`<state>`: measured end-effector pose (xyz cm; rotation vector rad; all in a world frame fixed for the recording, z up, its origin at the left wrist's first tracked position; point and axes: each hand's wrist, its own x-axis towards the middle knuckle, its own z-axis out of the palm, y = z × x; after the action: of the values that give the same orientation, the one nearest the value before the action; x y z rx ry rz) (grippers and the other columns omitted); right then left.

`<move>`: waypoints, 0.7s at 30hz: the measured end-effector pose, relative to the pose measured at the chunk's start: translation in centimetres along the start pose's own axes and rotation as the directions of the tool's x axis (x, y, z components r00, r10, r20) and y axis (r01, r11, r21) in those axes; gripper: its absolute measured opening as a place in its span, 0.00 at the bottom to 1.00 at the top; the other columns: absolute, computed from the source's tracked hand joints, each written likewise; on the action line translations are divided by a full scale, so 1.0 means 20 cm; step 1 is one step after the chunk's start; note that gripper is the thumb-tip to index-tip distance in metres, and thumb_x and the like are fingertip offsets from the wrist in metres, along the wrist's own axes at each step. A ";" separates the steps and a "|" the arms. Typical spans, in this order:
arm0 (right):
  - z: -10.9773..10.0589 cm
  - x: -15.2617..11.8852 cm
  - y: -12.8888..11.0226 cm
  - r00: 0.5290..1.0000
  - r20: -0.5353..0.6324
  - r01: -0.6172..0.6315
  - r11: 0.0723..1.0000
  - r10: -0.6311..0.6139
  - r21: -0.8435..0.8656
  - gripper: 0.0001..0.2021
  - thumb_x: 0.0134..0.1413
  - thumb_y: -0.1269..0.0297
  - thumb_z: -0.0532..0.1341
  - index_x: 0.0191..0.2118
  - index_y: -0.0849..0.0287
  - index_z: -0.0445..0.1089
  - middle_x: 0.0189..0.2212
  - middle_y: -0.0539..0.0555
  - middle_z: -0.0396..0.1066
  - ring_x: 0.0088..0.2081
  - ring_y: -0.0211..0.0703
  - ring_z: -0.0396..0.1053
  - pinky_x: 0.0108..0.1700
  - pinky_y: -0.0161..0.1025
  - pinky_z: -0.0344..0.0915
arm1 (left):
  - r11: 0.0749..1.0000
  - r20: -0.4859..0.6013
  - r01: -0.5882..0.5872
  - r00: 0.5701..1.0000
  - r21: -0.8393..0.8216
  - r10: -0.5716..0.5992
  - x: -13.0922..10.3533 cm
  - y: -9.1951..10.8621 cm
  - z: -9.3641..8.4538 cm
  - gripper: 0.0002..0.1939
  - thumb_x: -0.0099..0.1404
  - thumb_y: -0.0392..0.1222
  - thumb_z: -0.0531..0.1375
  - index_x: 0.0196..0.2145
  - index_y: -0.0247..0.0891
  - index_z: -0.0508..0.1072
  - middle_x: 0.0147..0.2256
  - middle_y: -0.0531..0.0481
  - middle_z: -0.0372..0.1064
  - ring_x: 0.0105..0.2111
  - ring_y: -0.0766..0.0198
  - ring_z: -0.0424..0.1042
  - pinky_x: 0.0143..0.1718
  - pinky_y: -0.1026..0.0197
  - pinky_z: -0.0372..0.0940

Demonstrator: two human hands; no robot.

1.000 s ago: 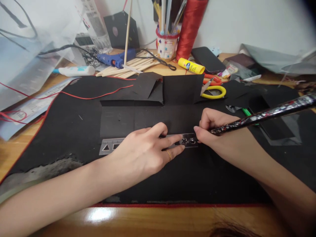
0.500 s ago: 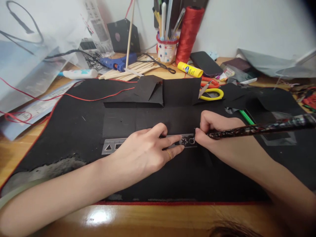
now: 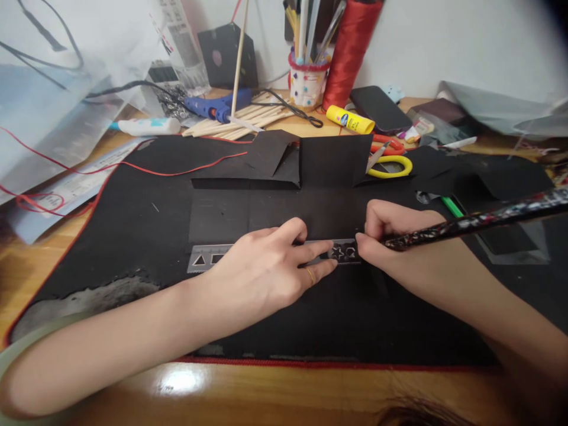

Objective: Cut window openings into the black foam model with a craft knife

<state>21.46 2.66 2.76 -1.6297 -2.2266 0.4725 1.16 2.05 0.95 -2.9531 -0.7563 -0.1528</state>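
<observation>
My left hand [image 3: 279, 260] lies with fingers spread on a clear stencil ruler [image 3: 204, 258], pressing it flat along the near part of a folded black paper piece [image 3: 217, 213]. A ring is on one finger. My right hand [image 3: 386, 231] is closed around a dark patterned pencil [image 3: 479, 222] at the ruler's right end. The pencil slants up to the right, and its tip is hidden by the fingers. Behind the hands, upright black flaps [image 3: 335, 161] stand up from the paper.
Yellow-handled scissors [image 3: 393, 166], a glue stick [image 3: 349, 120] and a phone [image 3: 379, 109] lie behind the paper. Farther left are a blue glue gun [image 3: 217, 106], wooden sticks [image 3: 266, 115] and red cord [image 3: 177, 173]. A pen cup [image 3: 308, 86] stands beside a red spool [image 3: 352, 53].
The whole view has shifted slightly, so things appear a little farther right. The pencil's upper end is tilted up more. Both hands keep their places at the ruler.
</observation>
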 end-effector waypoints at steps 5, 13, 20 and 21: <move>0.01 0.01 -0.01 0.998 -0.055 -0.022 0.999 0.023 0.025 0.11 0.42 0.72 0.56 0.19 0.57 0.50 0.14 0.43 0.51 0.16 0.30 0.49 0.17 0.31 0.46 | 1.000 -0.004 -0.005 1.000 0.012 0.005 0.00 0.00 0.00 0.18 0.69 0.34 0.41 0.52 0.42 0.63 0.52 0.56 0.60 0.40 0.65 0.63 0.31 0.66 0.64; -0.01 -0.01 -0.04 0.997 -0.076 -0.011 0.996 0.005 -0.087 0.11 0.39 0.74 0.55 0.19 0.58 0.48 0.12 0.43 0.49 0.16 0.29 0.48 0.17 0.31 0.45 | 1.000 0.013 -0.006 1.000 0.017 0.006 -0.01 0.00 0.00 0.18 0.68 0.35 0.44 0.53 0.43 0.62 0.53 0.57 0.59 0.42 0.64 0.62 0.31 0.66 0.65; 0.00 -0.01 -0.03 0.999 -0.033 -0.004 1.000 0.004 -0.005 0.12 0.41 0.74 0.55 0.19 0.58 0.48 0.13 0.43 0.50 0.17 0.28 0.49 0.18 0.29 0.46 | 1.000 0.019 -0.003 1.000 0.029 0.002 0.00 0.00 -0.01 0.18 0.68 0.36 0.45 0.53 0.45 0.62 0.53 0.57 0.60 0.41 0.63 0.61 0.32 0.66 0.65; 0.00 0.00 -0.02 0.999 -0.033 -0.014 1.000 0.014 0.013 0.11 0.41 0.73 0.55 0.19 0.58 0.49 0.14 0.43 0.51 0.17 0.29 0.49 0.18 0.29 0.46 | 1.000 0.013 -0.004 1.000 0.029 0.003 0.00 0.00 -0.01 0.18 0.68 0.36 0.44 0.53 0.45 0.62 0.52 0.57 0.60 0.41 0.64 0.62 0.31 0.67 0.65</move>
<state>21.07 2.46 2.89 -1.6359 -2.1854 0.4591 1.15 1.97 1.14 -2.9308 -0.7486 -0.1216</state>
